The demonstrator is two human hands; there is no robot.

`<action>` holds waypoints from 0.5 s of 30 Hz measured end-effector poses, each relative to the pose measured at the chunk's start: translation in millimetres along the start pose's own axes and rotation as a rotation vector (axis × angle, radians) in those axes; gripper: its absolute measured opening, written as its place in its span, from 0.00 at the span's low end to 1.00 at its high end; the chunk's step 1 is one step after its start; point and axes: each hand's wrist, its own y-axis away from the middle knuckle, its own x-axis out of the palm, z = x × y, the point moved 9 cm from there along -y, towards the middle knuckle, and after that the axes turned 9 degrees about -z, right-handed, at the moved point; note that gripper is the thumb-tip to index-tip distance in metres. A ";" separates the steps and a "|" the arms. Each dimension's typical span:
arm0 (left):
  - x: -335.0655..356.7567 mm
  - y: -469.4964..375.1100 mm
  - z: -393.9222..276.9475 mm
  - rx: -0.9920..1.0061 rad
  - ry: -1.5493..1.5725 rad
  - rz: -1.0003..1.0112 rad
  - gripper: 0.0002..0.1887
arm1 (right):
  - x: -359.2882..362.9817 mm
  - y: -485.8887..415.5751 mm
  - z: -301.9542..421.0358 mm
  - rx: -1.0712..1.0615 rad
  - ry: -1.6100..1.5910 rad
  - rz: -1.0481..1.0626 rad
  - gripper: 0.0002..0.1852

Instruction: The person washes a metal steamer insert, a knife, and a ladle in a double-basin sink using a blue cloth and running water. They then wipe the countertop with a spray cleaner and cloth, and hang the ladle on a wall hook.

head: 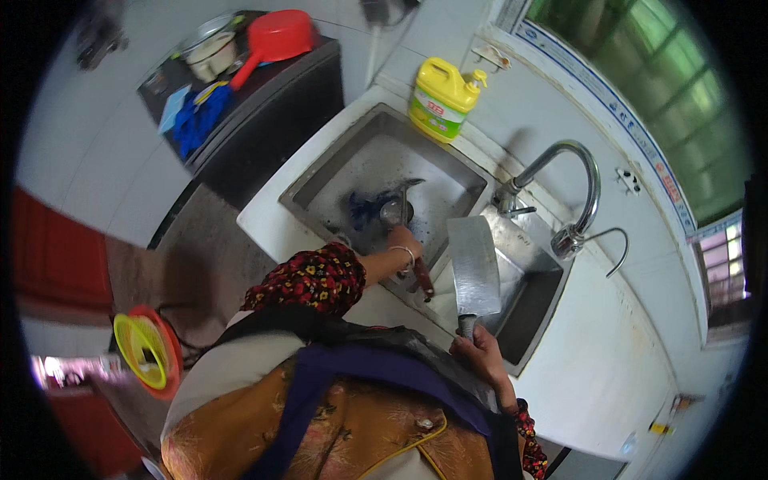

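Observation:
My left hand point(405, 241) reaches into the larger, left basin of a steel double sink point(342, 138), closed around a metal tool point(422, 279) with a reddish-brown handle. The tool's narrow metal part extends past my fingers, over a round metallic thing point(395, 211) that looks like the drain. Dark blue material point(363, 210) lies beside it on the basin floor. My right hand point(478, 351) grips the dark handle of a cleaver point(474, 264). Its broad blade points away from me, above the divider and the smaller right basin.
A chrome faucet point(591, 180) arches behind the basins. A yellow pump jug of dish soap point(442, 102) stands at the sink's back edge. On the dark cabinet point(282, 84) are a red dipper point(279, 37) and blue gloves point(201, 117). Yellow and red baskets point(144, 354) are at lower left.

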 end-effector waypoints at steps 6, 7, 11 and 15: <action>-1.3 -69.3 -3.7 0.533 -0.421 0.030 0.19 | 46.2 1.0 12.9 0.162 -0.030 -0.395 0.13; -21.3 -89.6 7.1 0.503 -0.395 -0.046 0.14 | 53.6 -0.9 18.8 0.151 -0.011 -0.428 0.14; -20.8 -135.6 28.9 0.822 -0.831 0.026 0.27 | 78.2 -22.4 39.9 0.124 0.004 -0.564 0.20; 4.2 -161.6 76.1 0.514 -0.801 0.513 0.20 | 98.1 -52.4 41.6 0.207 -0.077 -0.499 0.28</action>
